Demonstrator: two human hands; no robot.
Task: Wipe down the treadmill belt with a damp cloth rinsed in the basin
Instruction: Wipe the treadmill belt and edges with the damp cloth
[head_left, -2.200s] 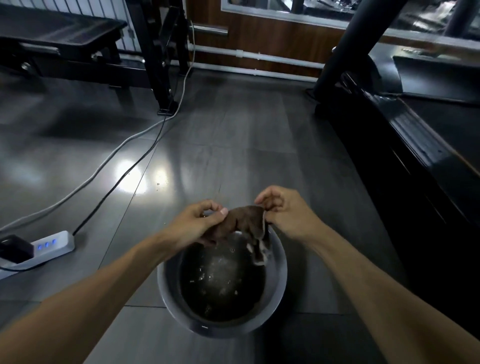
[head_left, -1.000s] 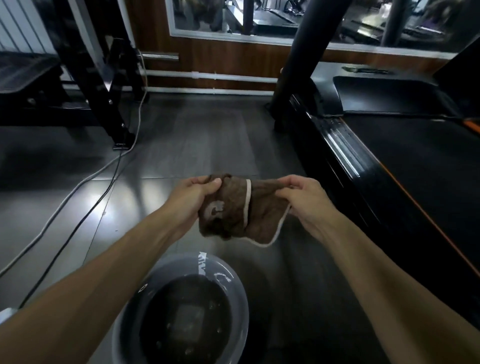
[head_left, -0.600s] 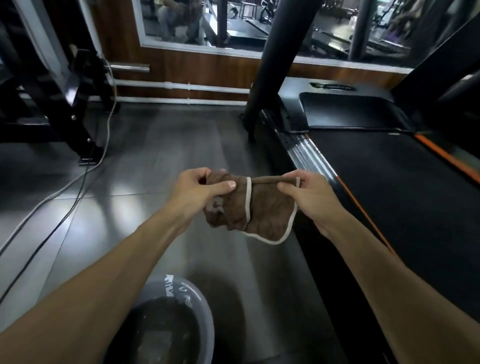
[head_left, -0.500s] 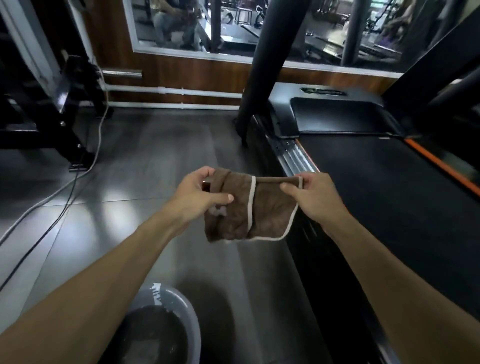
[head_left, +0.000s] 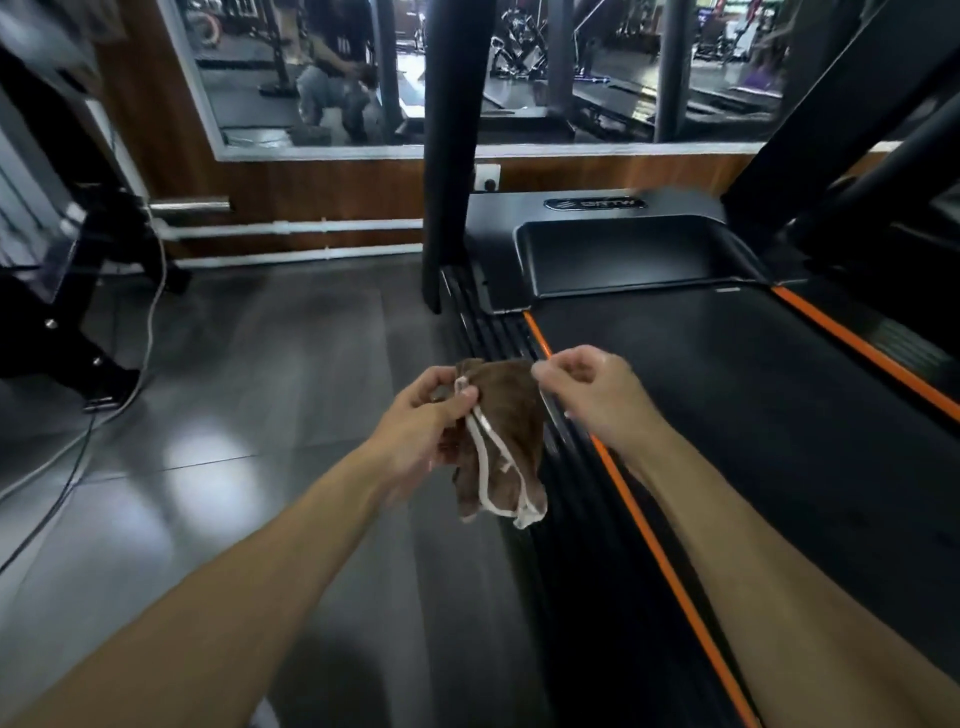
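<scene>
The cloth (head_left: 498, 441) hangs in the air between the two hands, over the left edge of the treadmill, where the ribbed side rail (head_left: 483, 332) meets the floor (head_left: 291, 374). The left hand (head_left: 421, 426) has the firmer grip: thumb and fingers are clenched on the cloth's upper left part, pinching the white-trimmed hem. The right hand (head_left: 587, 395) pinches the upper right corner with curled fingers, though the exact contact is partly hidden behind the knuckles. The cloth is bunched, with its long axis running downward from the two grips and its lower end dangling free, touching nothing.

What the next move turns on is that the belt (head_left: 727, 415) lies to the right of the cloth and below it, just past the near orange stripe (head_left: 639, 530). The belt's long axis runs away from the person toward the motor cover (head_left: 623, 249). The right hand already sits above the belt's left edge, so it is the nearer one. Judging from this, the cloth probably needs to be carried rightward and lowered flat onto the belt, then stroked along the belt's length. The cloth looks limp and folded, so it may need spreading first. The basin is not in view.
</scene>
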